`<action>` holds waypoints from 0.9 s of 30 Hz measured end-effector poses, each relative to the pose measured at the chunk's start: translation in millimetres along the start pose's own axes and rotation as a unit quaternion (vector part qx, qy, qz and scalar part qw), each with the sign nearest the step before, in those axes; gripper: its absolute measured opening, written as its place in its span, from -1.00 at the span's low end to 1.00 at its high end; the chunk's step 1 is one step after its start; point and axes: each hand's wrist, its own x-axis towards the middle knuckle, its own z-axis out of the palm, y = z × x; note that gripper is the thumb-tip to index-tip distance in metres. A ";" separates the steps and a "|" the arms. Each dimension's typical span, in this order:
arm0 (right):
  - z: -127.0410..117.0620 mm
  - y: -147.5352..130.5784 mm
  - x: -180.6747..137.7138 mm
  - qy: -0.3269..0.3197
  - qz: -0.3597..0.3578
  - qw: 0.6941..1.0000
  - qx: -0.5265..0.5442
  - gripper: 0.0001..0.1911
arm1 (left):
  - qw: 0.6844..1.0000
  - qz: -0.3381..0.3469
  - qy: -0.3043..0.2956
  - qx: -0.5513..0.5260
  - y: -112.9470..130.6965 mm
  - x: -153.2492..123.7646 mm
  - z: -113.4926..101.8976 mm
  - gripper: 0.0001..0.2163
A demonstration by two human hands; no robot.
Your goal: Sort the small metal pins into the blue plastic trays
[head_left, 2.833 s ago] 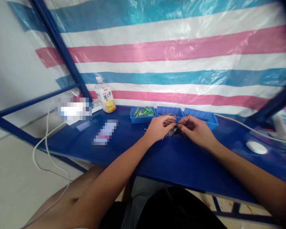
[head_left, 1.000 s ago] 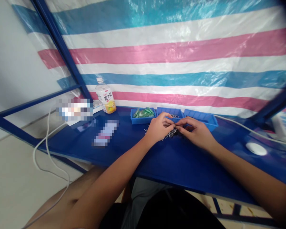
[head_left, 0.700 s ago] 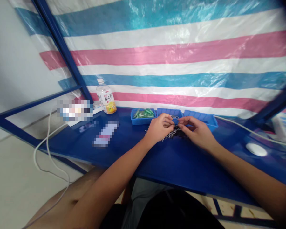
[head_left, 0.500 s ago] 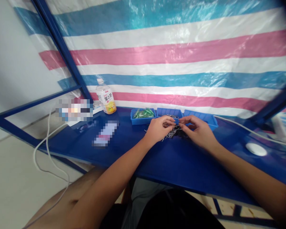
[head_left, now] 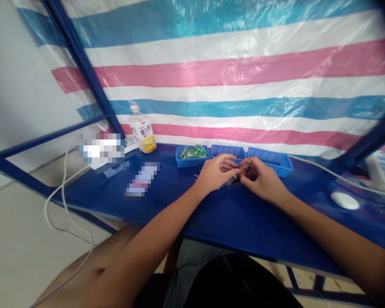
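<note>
My left hand (head_left: pixel 215 172) and my right hand (head_left: pixel 259 179) meet fingertip to fingertip over a small heap of thin metal pins (head_left: pixel 228 181) on the blue table (head_left: pixel 231 214). Both hands are pinched shut on something small that I cannot make out. Just behind them stand three blue trays: the left tray (head_left: pixel 192 155) holds green parts, the middle tray (head_left: pixel 227 150) holds more pins, and the right tray (head_left: pixel 271 160) is partly hidden by my right hand.
A juice bottle (head_left: pixel 142 129) stands at the back left. A white cable (head_left: pixel 62 201) hangs off the table's left end. A white round object (head_left: pixel 344 200) lies at the right. A striped plastic sheet (head_left: pixel 231 72) closes the back.
Both hands have stayed over the pin heap. Their fingertips have drawn a little closer together, and the right hand has shifted slightly left.
</note>
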 end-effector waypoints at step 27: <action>-1.0 2.8 2.1 0.019 0.086 0.990 0.110 -0.58 | 0.996 0.018 0.002 0.088 -2.4 -1.2 -4.0 -0.60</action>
